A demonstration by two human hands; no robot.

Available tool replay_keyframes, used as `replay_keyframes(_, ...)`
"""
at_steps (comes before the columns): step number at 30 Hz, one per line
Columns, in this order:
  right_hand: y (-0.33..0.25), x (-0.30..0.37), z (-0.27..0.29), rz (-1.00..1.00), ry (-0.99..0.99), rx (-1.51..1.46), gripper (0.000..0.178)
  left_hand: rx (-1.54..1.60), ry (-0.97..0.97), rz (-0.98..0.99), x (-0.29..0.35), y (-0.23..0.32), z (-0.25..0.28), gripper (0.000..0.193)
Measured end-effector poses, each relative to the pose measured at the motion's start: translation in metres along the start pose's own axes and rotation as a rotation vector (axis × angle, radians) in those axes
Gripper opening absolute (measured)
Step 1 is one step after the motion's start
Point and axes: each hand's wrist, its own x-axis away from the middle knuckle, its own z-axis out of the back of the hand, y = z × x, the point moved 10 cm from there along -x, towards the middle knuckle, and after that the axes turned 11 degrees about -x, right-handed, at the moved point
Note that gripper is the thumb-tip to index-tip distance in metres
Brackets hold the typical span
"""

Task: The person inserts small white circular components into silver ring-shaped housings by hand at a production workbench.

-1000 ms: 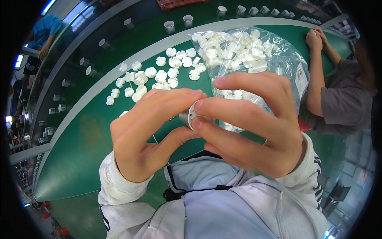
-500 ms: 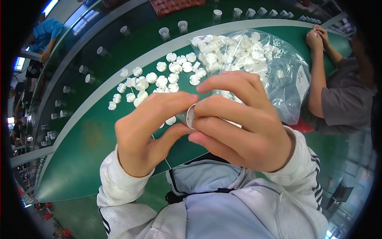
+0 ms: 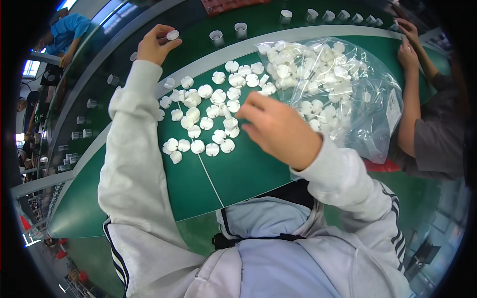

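Note:
My left hand (image 3: 154,44) is stretched out over the dark green conveyor belt at the far left. Its thumb and fingers pinch a small white cup (image 3: 172,35) by the side. My right hand (image 3: 284,133) hovers low at the right edge of a loose spread of round, notched white plastic caps (image 3: 197,146). Slightly blurred, its index finger and thumb stand apart near the caps, and I see nothing held between them. More white caps fill a clear plastic bag (image 3: 370,121) lying on the table to the right of that hand.
The green table (image 3: 129,198) has a pale curved rim (image 3: 208,63) along the conveyor belt. White cups (image 3: 240,31) stand in a line on the belt. A red basket (image 3: 233,5) sits beyond. At the right, a co-worker's forearms (image 3: 408,94) reach over the table.
My hands have parted. The left has carried the cup from in front of me to the belt at far left; the right has let go of it and moved to the caps.

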Motion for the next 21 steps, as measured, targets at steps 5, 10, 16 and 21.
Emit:
replay_keyframes(5,0.022,0.007,-0.035,-0.031,-0.071,0.061,0.026,-0.091,0.011,0.184,-0.008,-0.041,-0.023,0.041)
replay_keyframes(10,0.029,0.004,-0.043,0.01,-0.08,0.108,0.024,-0.181,-0.038,0.195,-0.002,-0.036,-0.023,0.048)
replay_keyframes(16,0.022,0.006,-0.002,-0.076,0.032,-0.147,0.02,-0.142,0.033,-0.197,0.017,0.063,-0.015,0.058)
replay_keyframes(21,0.017,0.015,0.01,-0.216,-0.091,-0.387,0.018,-0.049,-0.14,-0.092,0.018,0.07,-0.053,0.047)
